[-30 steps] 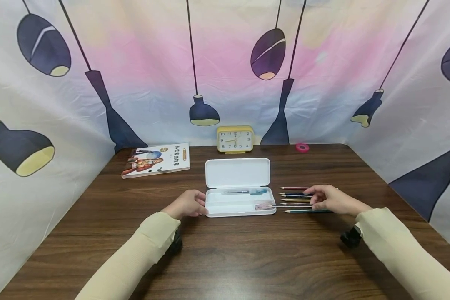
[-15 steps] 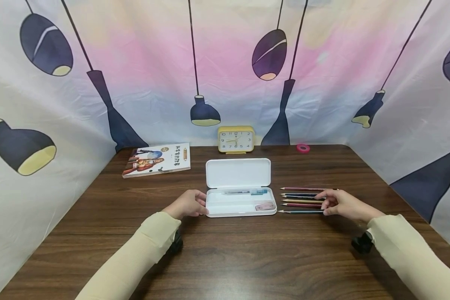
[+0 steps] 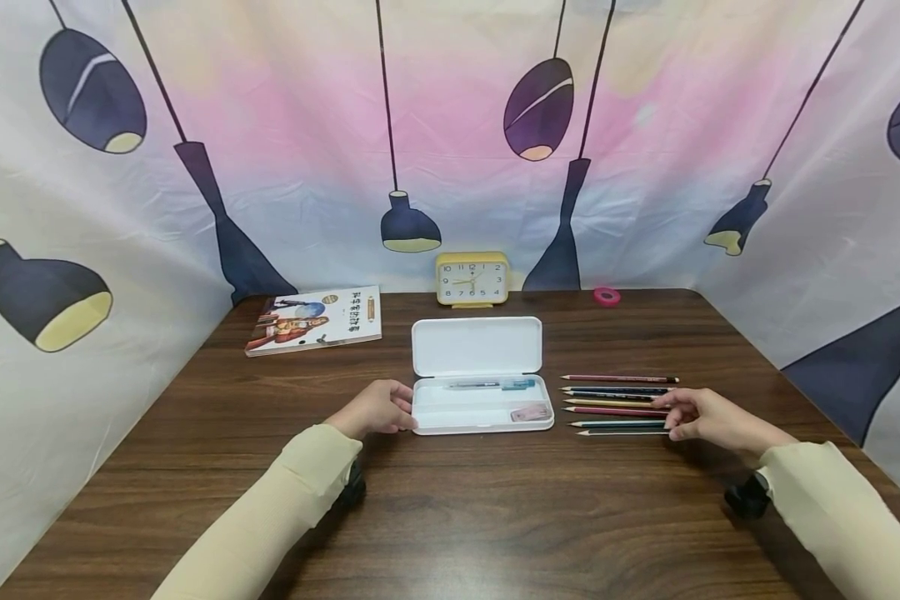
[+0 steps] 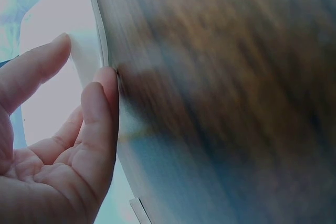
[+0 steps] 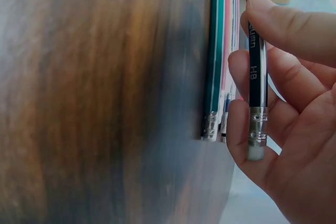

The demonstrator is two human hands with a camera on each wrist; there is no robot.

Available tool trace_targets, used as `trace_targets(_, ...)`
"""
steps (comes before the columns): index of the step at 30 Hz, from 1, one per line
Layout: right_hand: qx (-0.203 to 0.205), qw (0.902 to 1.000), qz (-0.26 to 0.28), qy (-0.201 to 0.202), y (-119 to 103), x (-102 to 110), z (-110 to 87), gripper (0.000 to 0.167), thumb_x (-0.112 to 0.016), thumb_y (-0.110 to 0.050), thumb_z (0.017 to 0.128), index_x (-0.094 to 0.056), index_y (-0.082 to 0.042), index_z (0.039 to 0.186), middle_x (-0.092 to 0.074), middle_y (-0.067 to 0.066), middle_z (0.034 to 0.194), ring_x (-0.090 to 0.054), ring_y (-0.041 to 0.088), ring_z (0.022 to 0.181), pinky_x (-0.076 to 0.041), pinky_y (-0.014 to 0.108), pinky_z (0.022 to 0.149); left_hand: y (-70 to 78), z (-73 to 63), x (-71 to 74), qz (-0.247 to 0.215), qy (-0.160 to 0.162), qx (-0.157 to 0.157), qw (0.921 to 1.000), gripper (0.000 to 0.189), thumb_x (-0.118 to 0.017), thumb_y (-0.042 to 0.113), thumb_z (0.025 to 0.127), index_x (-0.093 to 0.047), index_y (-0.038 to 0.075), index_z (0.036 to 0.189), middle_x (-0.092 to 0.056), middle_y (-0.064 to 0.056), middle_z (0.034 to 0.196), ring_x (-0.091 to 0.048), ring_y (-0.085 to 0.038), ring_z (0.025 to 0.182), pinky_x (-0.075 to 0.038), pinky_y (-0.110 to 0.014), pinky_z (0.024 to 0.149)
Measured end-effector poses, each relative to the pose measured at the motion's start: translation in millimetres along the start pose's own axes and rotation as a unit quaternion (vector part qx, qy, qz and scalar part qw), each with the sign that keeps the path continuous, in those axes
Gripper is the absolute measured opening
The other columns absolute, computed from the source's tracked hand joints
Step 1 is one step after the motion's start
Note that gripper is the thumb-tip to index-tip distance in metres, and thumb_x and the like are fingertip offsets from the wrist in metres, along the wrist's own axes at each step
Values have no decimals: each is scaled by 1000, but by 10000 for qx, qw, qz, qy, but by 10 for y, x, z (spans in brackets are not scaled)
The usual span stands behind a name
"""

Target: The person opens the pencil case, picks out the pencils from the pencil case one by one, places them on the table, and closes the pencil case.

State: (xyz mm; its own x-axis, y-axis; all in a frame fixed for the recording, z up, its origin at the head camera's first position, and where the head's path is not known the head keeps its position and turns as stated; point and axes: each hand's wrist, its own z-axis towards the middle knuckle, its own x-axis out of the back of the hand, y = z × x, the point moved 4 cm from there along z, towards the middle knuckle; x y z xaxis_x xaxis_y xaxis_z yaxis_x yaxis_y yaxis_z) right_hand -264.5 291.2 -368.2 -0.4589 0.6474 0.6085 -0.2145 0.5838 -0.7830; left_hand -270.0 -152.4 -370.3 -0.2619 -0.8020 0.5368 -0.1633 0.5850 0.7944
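In the head view, a white pencil case (image 3: pixel 450 419) lies with its lid (image 3: pixel 476 347) raised. It contains a blue-capped pen (image 3: pixel 495 384) and a pink eraser (image 3: pixel 530 412). My left hand (image 3: pixel 375 408) rests against the case's left end, fingertips touching its edge and thumb apart from them in the left wrist view. To the right, my right hand (image 3: pixel 701 418) pinches a dark HB pencil (image 5: pixel 257 77) with a white eraser tip. Beside it lie several pencils, including a teal one (image 3: pixel 618 423) and a maroon one (image 3: pixel 618 379), their points facing the case.
A yellow clock (image 3: pixel 472 280) stands at the table's back edge, behind the case. A book (image 3: pixel 315 321) lies at the back left, and a pink ring-shaped roll (image 3: pixel 607 297) at the back right. The brown wooden table (image 3: pixel 465 517) stretches toward me.
My right hand has moved right and nearer, drawing the dark pencil from over the case's right end to the front of the row. The left hand stays at the case.
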Motion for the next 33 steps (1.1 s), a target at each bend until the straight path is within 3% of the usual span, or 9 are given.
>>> trace_targets(6,-118,9998,181,-26,6,-5,-13,45,-57,4,79,-38,15,118,-53,11,78,-53,20,71,-46,30,65,-2,0,7,-15,-3,15,10000,47,-69,-2,70,-49,-6,111,-56,-12,89,-56,-18,72,-49,-32,64)
trace_targets(20,215,9994,-178,-203,-18,-72,39,41,-59,5,76,-43,15,112,-54,9,75,-51,14,64,-45,26,60,-12,11,-1,-29,-33,18,10000,46,-69,-1,70,-50,-5,111,-56,-12,89,-55,-18,73,-49,-32,65)
trace_targets(33,178,9973,-697,-146,-48,-78,110,40,-62,5,74,-47,12,110,-54,5,74,-48,11,60,-41,25,52,-11,6,-4,-83,-30,-30,10000,46,-69,-3,69,-49,-6,111,-56,-12,89,-56,-18,72,-49,-32,65)
